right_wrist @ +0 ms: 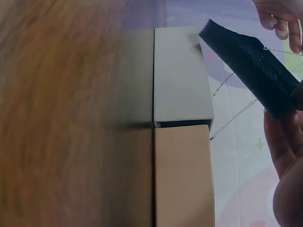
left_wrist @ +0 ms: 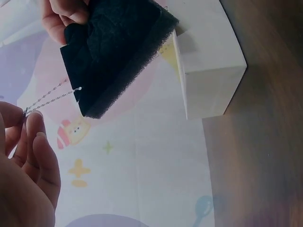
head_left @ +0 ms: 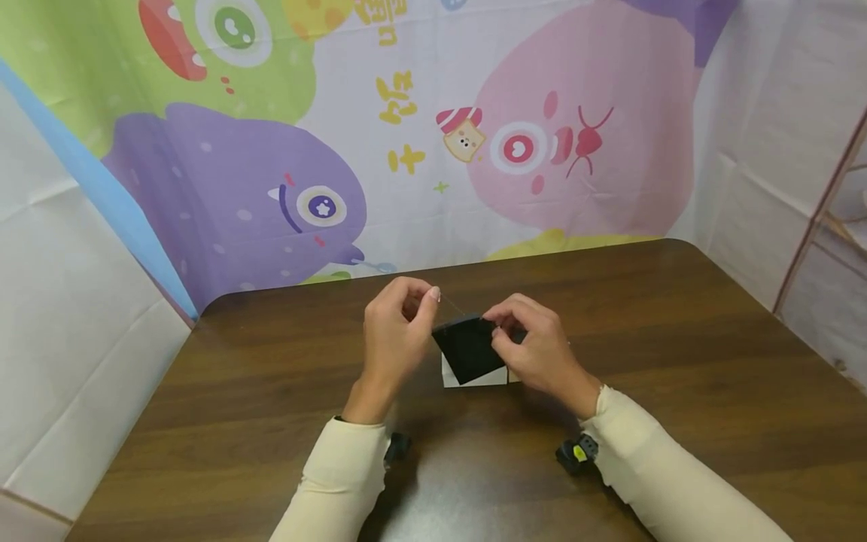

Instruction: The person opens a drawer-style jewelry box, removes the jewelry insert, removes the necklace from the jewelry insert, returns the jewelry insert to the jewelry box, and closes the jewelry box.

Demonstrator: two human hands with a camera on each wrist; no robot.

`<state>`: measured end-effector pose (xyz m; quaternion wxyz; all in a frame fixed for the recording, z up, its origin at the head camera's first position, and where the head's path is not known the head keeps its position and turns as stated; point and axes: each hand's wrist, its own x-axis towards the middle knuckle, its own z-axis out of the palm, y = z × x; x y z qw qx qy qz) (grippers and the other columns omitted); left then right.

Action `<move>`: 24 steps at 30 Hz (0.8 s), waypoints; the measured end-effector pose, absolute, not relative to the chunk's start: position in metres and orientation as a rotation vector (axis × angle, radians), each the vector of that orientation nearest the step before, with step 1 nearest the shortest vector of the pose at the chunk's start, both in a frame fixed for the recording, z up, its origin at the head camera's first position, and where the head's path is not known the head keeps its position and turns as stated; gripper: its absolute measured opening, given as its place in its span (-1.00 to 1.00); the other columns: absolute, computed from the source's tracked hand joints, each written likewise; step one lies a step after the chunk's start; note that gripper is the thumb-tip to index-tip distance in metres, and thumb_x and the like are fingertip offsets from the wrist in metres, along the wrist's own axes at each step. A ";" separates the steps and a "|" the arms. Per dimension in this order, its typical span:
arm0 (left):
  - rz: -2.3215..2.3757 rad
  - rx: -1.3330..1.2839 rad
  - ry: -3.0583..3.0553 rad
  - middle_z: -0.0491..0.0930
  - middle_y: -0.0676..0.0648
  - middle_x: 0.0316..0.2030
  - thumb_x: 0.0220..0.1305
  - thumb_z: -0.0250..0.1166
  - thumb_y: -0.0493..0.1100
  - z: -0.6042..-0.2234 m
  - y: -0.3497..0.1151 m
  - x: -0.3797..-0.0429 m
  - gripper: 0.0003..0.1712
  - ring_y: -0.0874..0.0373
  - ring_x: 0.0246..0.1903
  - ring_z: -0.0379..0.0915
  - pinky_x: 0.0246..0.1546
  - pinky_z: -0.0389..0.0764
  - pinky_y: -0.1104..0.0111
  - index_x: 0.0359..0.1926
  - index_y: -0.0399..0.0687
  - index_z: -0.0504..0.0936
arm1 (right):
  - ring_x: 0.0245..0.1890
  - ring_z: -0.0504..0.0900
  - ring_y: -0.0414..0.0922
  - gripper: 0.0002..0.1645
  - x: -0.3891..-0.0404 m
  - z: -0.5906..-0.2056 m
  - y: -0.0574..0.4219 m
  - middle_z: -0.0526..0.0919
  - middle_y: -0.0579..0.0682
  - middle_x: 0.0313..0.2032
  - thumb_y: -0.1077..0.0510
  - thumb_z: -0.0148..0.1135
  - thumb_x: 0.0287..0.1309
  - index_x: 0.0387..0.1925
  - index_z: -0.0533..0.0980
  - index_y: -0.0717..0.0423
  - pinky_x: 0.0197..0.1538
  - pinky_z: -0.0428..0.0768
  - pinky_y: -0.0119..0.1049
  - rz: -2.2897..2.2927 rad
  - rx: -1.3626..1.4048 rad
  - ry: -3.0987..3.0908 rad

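A black foam pad (head_left: 470, 350) with a smooth, creased face is tilted above a white box (left_wrist: 208, 47). My right hand (head_left: 538, 346) pinches it by one edge. On the other side, my left hand (head_left: 396, 327) pinches a thin silver chain (left_wrist: 57, 99) between thumb and fingers. Two strands run taut from those fingertips to the slit edge of the pad. In the right wrist view, more chain (right_wrist: 232, 122) hangs behind the pad toward the boxes. Against the white box lies a tan box part (right_wrist: 184, 175), with a narrow dark gap between them.
The boxes stand on a dark brown wooden table (head_left: 271, 421). Behind its far edge hangs a cloth (head_left: 420, 203) printed with cartoon monsters. Small black cameras (head_left: 576, 454) are strapped at the wrists.
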<state>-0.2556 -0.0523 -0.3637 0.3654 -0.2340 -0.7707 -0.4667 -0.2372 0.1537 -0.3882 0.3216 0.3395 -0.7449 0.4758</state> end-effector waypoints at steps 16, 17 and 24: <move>-1.277 -0.553 -1.932 0.54 -0.02 -0.54 0.31 0.35 -0.25 -0.363 -0.051 -0.257 -0.90 0.20 -0.61 0.39 -0.56 0.42 0.37 -0.35 -0.17 0.65 | -0.46 0.52 -0.03 -0.73 -0.230 -0.382 0.156 0.60 0.22 -0.41 0.65 0.19 -0.05 -0.30 0.60 0.39 -0.39 0.50 -0.42 1.420 0.736 -1.993; -1.293 -0.546 -1.929 0.54 -0.02 -0.54 0.31 0.35 -0.25 -0.362 -0.051 -0.257 -0.90 0.19 -0.61 0.39 -0.55 0.42 0.37 -0.35 -0.17 0.65 | -0.47 0.52 -0.02 -0.73 -0.230 -0.382 0.157 0.59 0.21 -0.41 0.65 0.19 -0.05 -0.30 0.60 0.39 -0.40 0.50 -0.42 1.437 0.724 -1.999; -1.471 -0.484 -1.914 0.55 -0.04 -0.56 0.35 0.34 -0.22 -0.359 -0.052 -0.255 -0.89 0.10 -0.66 0.41 -0.59 0.41 0.39 -0.32 -0.17 0.64 | -0.46 0.51 -0.04 -0.76 -0.230 -0.381 0.157 0.59 0.26 -0.40 0.62 0.17 -0.02 -0.29 0.59 0.41 -0.40 0.49 -0.43 1.512 0.667 -2.015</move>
